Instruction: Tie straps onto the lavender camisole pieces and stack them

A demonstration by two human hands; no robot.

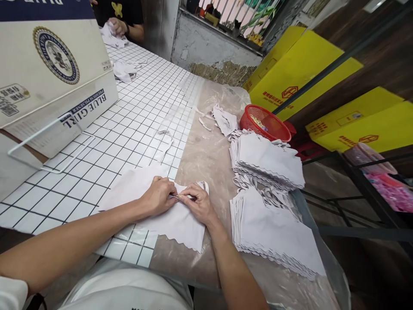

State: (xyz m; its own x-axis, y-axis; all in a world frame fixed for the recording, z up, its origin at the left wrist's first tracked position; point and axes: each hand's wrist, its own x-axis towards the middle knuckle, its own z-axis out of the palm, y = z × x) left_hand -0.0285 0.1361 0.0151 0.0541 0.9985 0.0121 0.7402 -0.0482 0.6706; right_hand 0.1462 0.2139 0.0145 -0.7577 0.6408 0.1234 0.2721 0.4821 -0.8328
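- Left hand (160,194): fingers pinched on pale fabric piece (185,226), spread beneath both hands.
- Right hand (197,202): fingertips closed on slim metallic item (174,196), type unclear, just beside left fingertips.
- Scalloped fabric stacks (274,228), two: right of grip.
- Red basket (248,122): beyond grip, rightward, behind farther stack.
- Printed carton (90,92): left of grip, farther off, hiding part of gridded tabletop (129,125).
- Co-worker's hand (118,26): far beyond grip, leftward, on pale cloth (111,38).
- Yellow boxes (300,64): far right beyond grip.

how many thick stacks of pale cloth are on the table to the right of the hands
2: the nearer stack lies beside the right forearm; the farther stack lies beyond it, near the red basket. None seems hidden there.
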